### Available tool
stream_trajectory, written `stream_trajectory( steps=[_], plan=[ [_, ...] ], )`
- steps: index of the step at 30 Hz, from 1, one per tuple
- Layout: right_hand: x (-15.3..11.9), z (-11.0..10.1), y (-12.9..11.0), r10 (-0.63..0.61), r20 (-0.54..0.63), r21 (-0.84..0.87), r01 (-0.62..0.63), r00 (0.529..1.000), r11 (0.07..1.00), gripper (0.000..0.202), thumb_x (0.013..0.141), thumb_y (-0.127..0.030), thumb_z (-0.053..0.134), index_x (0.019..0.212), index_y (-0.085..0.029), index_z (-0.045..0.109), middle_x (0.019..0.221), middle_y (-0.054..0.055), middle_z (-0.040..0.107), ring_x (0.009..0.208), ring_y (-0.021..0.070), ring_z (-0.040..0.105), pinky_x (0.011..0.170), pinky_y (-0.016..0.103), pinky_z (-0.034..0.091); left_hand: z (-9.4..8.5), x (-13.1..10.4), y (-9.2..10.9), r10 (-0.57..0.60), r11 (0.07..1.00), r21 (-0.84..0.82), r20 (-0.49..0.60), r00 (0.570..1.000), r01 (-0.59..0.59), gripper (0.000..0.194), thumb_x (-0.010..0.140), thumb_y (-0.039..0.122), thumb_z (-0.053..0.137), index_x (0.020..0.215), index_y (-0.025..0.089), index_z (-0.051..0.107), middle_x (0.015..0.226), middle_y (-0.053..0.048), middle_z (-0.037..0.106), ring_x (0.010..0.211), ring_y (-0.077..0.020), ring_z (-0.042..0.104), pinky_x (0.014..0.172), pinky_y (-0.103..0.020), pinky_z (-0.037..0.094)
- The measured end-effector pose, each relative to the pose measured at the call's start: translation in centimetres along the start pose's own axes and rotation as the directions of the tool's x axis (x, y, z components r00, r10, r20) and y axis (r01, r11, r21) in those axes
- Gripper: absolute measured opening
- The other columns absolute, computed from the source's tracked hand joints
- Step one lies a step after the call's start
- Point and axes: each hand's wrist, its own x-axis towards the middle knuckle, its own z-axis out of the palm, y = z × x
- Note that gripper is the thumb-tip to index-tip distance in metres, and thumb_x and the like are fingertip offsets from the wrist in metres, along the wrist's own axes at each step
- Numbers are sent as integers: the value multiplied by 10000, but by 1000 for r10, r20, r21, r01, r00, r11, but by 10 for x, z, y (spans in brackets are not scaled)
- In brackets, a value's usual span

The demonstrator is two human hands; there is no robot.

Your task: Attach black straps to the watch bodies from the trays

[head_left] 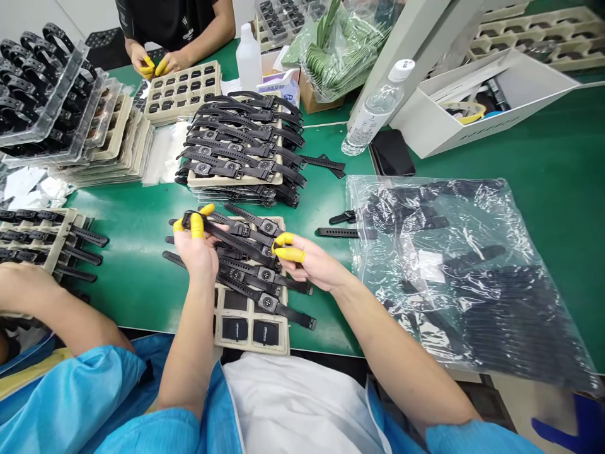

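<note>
Over a beige tray (284,334) of watches, my left hand (197,243), with yellow finger covers, pinches one end of a black watch strap (231,238). My right hand (302,255), also in yellow finger covers, has its fingers closed around the strap's other end. The strap stretches between both hands above the tray. Below it, several watches (267,275) with black straps lie across the tray, their round sensor backs facing up. Black square watch pieces (265,333) sit in the tray's near compartments.
A clear bag (430,265) of black straps lies right. Stacked watch trays (236,180) stand ahead, beside a bottle (373,113), a phone (392,152) and a white box (486,120). More trays (113,151) stand left. One person's arm (57,302) is at left; another person's hands (158,65) are across.
</note>
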Motion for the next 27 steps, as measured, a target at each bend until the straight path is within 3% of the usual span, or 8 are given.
stream_trajectory(
  steps=[2,5,9,11,13,16,22,27],
  plan=[
    [-1,4,0,-150,-64,7,151,987,989,355,857,-442,790,1002,-228,547,589,-98,537,398,57,327,401,168,291,3,-8,-5,-121,989,99,160,980,106,489,857,526,819,1141,226,558,1217,-92,777,632,-137,747,532,-244,608],
    [0,11,5,-208,-47,5,209,977,978,339,905,-489,736,1012,-223,554,578,-93,544,385,61,329,389,175,257,10,-25,-17,-253,947,298,473,844,116,463,896,426,781,1286,216,647,1312,-113,741,865,-211,790,610,-276,643],
    [1,16,12,-146,2,1,146,989,989,330,894,-486,725,946,-213,546,557,-85,538,377,56,283,371,177,182,9,-32,-26,-107,882,386,722,683,-271,423,931,170,622,1346,219,687,1337,-100,732,1217,-258,709,1043,-409,599],
    [1,15,13,-126,6,-6,126,992,992,323,875,-469,734,908,-209,545,553,-79,542,375,52,267,370,179,164,5,-30,-26,-16,821,362,787,617,-441,494,915,92,552,1372,234,675,1376,-94,707,1298,-251,659,1147,-441,526],
    [2,14,12,-113,-4,-1,113,994,994,317,858,-458,739,884,-207,546,530,-79,535,370,51,250,367,179,150,2,-27,-25,29,783,331,826,563,-527,537,912,61,505,1395,238,657,1382,-96,692,1312,-241,640,1156,-440,515],
    [2,14,10,-108,-51,48,110,993,993,314,837,-447,752,864,-209,548,493,-91,507,366,51,235,363,177,150,1,-27,-25,45,758,321,843,537,-568,543,932,52,461,1415,232,632,1369,-108,676,1307,-232,630,1139,-430,525],
    [2,20,9,-121,-61,202,131,991,971,345,796,-432,811,870,-213,555,473,-109,470,374,49,240,357,157,192,5,-32,-28,101,734,318,823,559,-600,455,1015,108,429,1418,232,601,1355,-118,667,1299,-235,623,1137,-448,520],
    [2,21,7,-88,-92,261,109,992,959,384,763,-433,841,842,-220,531,465,-115,445,371,44,232,342,145,176,3,-33,-25,112,722,288,849,517,-629,446,1055,153,395,1466,221,556,1358,-138,611,1309,-238,595,1144,-433,510]
  ],
)
